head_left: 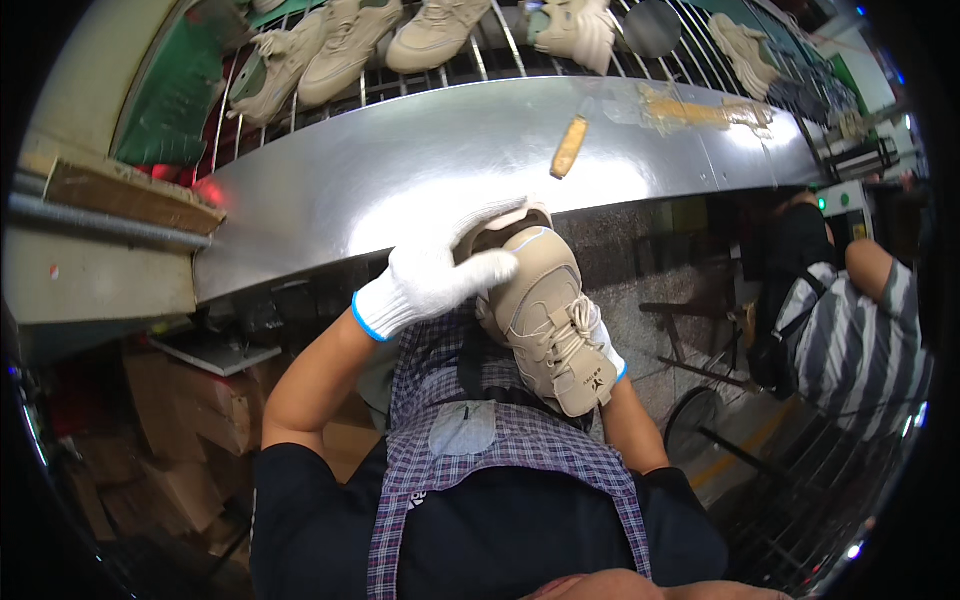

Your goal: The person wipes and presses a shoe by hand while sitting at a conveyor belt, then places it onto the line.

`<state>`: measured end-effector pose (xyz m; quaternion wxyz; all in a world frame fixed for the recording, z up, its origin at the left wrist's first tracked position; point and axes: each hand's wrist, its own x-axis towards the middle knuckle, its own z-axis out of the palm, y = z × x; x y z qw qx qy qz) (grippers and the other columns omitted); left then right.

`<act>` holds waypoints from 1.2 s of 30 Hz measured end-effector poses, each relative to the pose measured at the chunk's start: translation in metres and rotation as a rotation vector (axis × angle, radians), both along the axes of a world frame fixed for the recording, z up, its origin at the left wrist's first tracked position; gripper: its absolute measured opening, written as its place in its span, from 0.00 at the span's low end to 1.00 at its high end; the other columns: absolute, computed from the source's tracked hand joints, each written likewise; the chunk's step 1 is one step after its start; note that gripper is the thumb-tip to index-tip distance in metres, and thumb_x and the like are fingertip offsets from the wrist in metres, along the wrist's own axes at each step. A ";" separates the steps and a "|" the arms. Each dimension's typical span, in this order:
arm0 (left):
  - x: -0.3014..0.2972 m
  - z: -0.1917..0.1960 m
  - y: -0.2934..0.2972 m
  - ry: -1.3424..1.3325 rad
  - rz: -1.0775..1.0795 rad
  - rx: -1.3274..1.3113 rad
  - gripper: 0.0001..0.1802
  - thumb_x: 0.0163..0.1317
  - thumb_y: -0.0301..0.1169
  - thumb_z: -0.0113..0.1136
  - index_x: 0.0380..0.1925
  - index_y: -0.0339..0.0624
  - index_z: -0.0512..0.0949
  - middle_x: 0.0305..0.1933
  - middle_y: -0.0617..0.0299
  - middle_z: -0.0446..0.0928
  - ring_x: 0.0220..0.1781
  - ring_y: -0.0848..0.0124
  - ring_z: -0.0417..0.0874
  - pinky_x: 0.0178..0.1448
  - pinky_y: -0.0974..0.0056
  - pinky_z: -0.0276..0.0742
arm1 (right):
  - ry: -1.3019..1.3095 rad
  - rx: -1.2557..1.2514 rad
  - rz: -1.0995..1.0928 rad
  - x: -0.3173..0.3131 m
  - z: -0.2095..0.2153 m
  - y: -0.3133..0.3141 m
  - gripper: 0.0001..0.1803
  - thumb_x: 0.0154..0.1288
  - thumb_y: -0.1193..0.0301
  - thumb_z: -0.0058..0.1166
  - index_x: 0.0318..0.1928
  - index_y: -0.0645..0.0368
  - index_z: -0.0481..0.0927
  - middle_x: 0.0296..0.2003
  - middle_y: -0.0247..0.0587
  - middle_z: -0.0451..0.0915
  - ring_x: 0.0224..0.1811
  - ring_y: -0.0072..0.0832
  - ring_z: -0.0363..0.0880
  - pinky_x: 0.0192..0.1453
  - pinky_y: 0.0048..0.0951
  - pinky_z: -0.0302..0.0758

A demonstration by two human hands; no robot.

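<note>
Across the upper part of the view curved a shiny metal ledge (400,150), with a rack of metal rods (510,42) beyond it carrying other beige shoes (435,40). Below the ledge, over the wearer's checked apron (520,450), the beige laced shoe (550,320) was held in the air, toe toward the ledge. It looked light: a padded, yielding upper on what was probably a springier, firmer sole. Little about it seemed fragile, though knit gloves might have slid on the smooth toe; the sole's edges and the heel end promised the surest hold. The gloved left hand (425,280) had its thumb over the toe and its fingers stretched along a beige rim (538,214), perhaps of a second shoe. The right hand (607,345) was at the shoe's right side, mostly hidden, so how tightly it gripped could not be told. Smallest, a yellowish stick (570,148) lay on the ledge.
</note>
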<state>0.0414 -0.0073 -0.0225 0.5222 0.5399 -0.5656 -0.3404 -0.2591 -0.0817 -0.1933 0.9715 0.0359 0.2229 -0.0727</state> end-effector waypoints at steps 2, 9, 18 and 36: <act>-0.004 0.009 -0.001 -0.037 -0.017 0.043 0.55 0.49 0.57 0.88 0.70 0.33 0.79 0.67 0.46 0.83 0.68 0.57 0.85 0.75 0.53 0.78 | -0.012 0.022 -0.055 0.006 0.031 0.000 0.28 0.88 0.60 0.39 0.75 0.66 0.71 0.68 0.61 0.80 0.64 0.51 0.87 0.66 0.55 0.90; -0.010 0.013 0.000 -0.343 0.001 0.153 0.63 0.40 0.63 0.90 0.72 0.37 0.77 0.69 0.43 0.80 0.71 0.49 0.82 0.76 0.47 0.76 | 0.053 -0.078 -0.071 0.015 0.043 0.000 0.23 0.88 0.68 0.43 0.73 0.69 0.72 0.63 0.59 0.83 0.59 0.47 0.90 0.60 0.52 0.94; -0.013 0.016 0.009 -0.417 0.032 0.122 0.58 0.44 0.57 0.91 0.73 0.39 0.77 0.70 0.46 0.77 0.72 0.51 0.80 0.77 0.47 0.74 | 0.003 -0.102 -0.044 0.024 0.061 -0.005 0.21 0.87 0.71 0.46 0.72 0.69 0.74 0.62 0.56 0.85 0.56 0.44 0.92 0.58 0.46 0.95; 0.002 0.011 -0.054 -0.474 -0.226 0.034 0.51 0.60 0.52 0.82 0.77 0.37 0.72 0.73 0.40 0.79 0.74 0.49 0.82 0.77 0.49 0.76 | 0.124 -0.774 -0.008 0.016 0.031 -0.001 0.35 0.90 0.49 0.37 0.84 0.56 0.59 0.80 0.54 0.65 0.77 0.45 0.72 0.80 0.53 0.74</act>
